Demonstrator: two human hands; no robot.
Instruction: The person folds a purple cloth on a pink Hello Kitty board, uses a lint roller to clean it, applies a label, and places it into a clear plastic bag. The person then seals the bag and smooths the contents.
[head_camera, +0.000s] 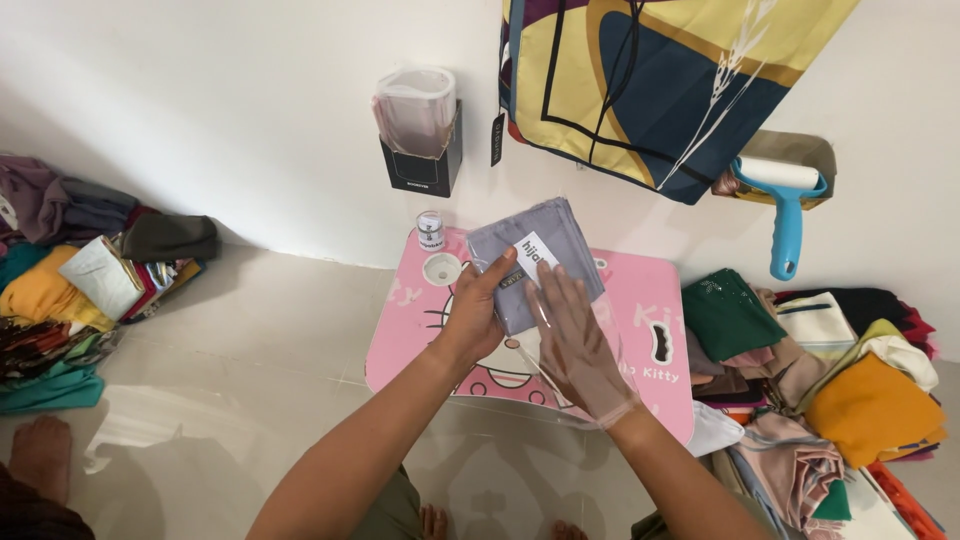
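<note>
A folded grey-lilac cloth (560, 238) with a small white label lies on a low pink table (640, 300). My left hand (475, 312) grips its near left edge, thumb on top. My right hand (572, 345) is flat, fingers spread, inside a clear plastic bag (600, 385) whose open end reaches the cloth's near edge. The cloth's lower part sits under both hands.
A small clear jar (430, 230) and a white round cap (441, 268) sit at the table's far left corner. Piles of folded fabric lie on the left (60, 290) and right (850, 390). A blue lint roller (785, 215) and a black wall box hang on the wall.
</note>
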